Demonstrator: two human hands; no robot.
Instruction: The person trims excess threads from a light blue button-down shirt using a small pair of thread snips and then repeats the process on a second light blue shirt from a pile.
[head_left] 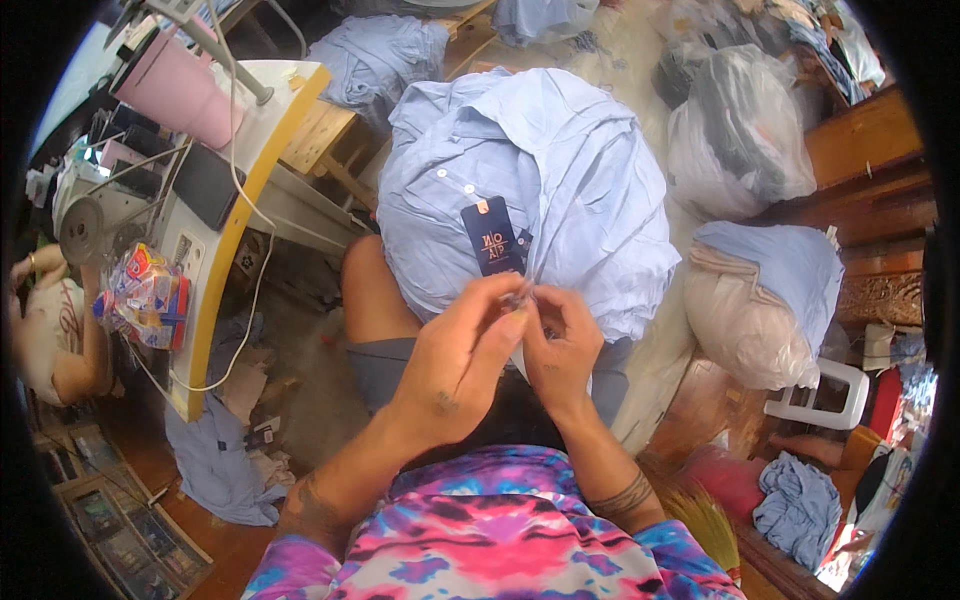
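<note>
A light blue shirt [540, 170] lies bunched over my lap, white buttons showing on its left side. A dark blue hang tag [492, 238] hangs against the cloth near the middle. My left hand [462, 360] and my right hand [562, 350] meet just below the tag, fingertips pinched together on a small piece at the tag's string and the shirt fabric. What exactly sits between the fingertips is too small to tell.
A sewing table [215, 220] with a yellow edge stands at left, a pink cup [178, 95] and a snack bag [148, 295] on it. Another person [50, 330] sits far left. Stuffed plastic bags [735, 130] and more blue cloth [800, 505] surround me.
</note>
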